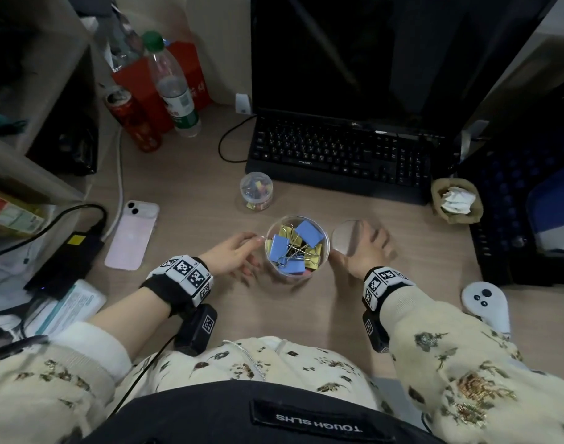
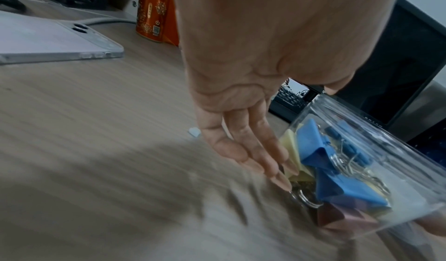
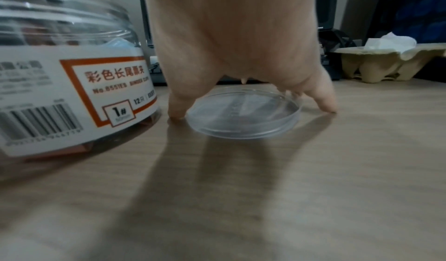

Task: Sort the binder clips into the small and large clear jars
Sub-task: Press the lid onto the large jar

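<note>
The large clear jar [image 1: 297, 249] stands open at the desk's middle, holding blue and yellow binder clips [image 1: 307, 232]. My left hand [image 1: 240, 254] lies against its left wall with straight fingers [image 2: 253, 150] and the thumb near the rim. The jar's clear lid [image 1: 348, 237] sits just right of the jar. My right hand [image 1: 368, 248] straddles the lid [image 3: 243, 112], thumb and far fingers touching its rim, little finger on the desk. The small clear jar [image 1: 256, 191], lidded and holding small clips, stands farther back by the keyboard.
A black keyboard [image 1: 338, 155] and monitor fill the back. At left lie a pink phone [image 1: 132, 235], a red can [image 1: 134, 123] and a bottle [image 1: 174, 88]. To the right are a paper tray with tissue [image 1: 456, 200] and a white controller [image 1: 485, 302].
</note>
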The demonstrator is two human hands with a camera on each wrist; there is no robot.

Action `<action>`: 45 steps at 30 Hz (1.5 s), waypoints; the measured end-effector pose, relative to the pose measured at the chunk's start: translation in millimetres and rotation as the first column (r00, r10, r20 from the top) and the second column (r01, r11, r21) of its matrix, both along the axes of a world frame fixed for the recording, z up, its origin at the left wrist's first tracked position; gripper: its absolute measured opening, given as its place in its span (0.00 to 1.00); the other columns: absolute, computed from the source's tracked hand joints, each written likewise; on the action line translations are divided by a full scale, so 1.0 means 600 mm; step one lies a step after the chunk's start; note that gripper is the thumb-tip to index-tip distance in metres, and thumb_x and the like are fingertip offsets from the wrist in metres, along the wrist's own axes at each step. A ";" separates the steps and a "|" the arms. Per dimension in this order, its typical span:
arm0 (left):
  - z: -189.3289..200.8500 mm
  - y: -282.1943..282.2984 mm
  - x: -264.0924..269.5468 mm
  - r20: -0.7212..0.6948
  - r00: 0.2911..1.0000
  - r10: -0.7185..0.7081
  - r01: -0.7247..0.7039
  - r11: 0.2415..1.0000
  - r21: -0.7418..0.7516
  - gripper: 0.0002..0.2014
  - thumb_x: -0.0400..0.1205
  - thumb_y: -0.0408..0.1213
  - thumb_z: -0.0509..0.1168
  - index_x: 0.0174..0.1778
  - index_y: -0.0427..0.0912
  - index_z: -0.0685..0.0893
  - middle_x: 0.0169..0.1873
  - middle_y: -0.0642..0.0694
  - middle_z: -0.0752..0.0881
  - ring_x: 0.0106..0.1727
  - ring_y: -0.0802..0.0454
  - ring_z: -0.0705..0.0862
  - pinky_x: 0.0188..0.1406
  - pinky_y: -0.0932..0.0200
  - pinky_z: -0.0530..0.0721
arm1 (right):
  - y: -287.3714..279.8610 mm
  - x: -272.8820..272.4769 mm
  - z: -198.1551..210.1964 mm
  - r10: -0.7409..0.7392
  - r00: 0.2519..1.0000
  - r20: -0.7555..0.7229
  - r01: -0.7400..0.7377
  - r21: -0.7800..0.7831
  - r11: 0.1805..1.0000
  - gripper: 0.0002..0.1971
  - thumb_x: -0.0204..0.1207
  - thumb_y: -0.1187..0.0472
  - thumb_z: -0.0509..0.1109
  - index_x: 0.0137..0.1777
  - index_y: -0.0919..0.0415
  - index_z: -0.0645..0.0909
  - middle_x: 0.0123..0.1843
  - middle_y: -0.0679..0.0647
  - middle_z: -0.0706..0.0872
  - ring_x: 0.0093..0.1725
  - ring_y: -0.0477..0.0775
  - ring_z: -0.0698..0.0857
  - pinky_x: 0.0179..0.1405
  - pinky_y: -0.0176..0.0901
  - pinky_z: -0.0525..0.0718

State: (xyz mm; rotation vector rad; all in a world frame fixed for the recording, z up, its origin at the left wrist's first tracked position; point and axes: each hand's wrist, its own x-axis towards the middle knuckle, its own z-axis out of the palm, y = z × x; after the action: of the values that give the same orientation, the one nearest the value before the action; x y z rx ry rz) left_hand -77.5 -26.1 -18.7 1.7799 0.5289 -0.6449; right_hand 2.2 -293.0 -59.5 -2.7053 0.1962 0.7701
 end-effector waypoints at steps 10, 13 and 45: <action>0.017 -0.008 0.010 0.232 0.967 0.108 -0.111 0.994 -0.001 0.18 0.86 0.44 0.60 0.72 0.44 0.73 0.39 0.44 0.85 0.25 0.62 0.85 0.19 0.68 0.78 | 0.003 0.012 0.068 -0.298 0.920 0.254 0.207 0.332 0.920 0.55 0.60 0.48 0.80 0.81 0.41 0.46 0.80 0.62 0.56 0.78 0.67 0.56 0.75 0.65 0.64; 0.024 -0.003 0.020 0.295 0.936 0.190 -0.192 0.981 -0.023 0.14 0.86 0.41 0.62 0.66 0.42 0.77 0.38 0.45 0.85 0.23 0.63 0.84 0.20 0.70 0.78 | 0.027 0.015 0.108 -0.242 0.923 0.298 0.100 0.424 0.900 0.55 0.62 0.48 0.81 0.80 0.33 0.44 0.80 0.61 0.52 0.79 0.67 0.54 0.75 0.67 0.63; 0.017 -0.015 0.039 0.241 0.967 -0.087 0.061 0.992 0.112 0.19 0.86 0.54 0.56 0.37 0.43 0.76 0.29 0.48 0.83 0.18 0.60 0.80 0.14 0.69 0.70 | 0.103 -0.056 0.062 -0.061 0.977 0.206 -0.127 0.782 0.610 0.24 0.78 0.47 0.68 0.75 0.42 0.71 0.76 0.47 0.74 0.77 0.45 0.70 0.78 0.54 0.70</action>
State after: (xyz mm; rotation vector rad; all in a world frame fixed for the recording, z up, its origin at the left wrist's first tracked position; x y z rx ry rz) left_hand -54.3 -34.9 -8.5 1.9522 0.3326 -0.4459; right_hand -31.2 -231.0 -22.3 -1.8903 -0.2175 0.4058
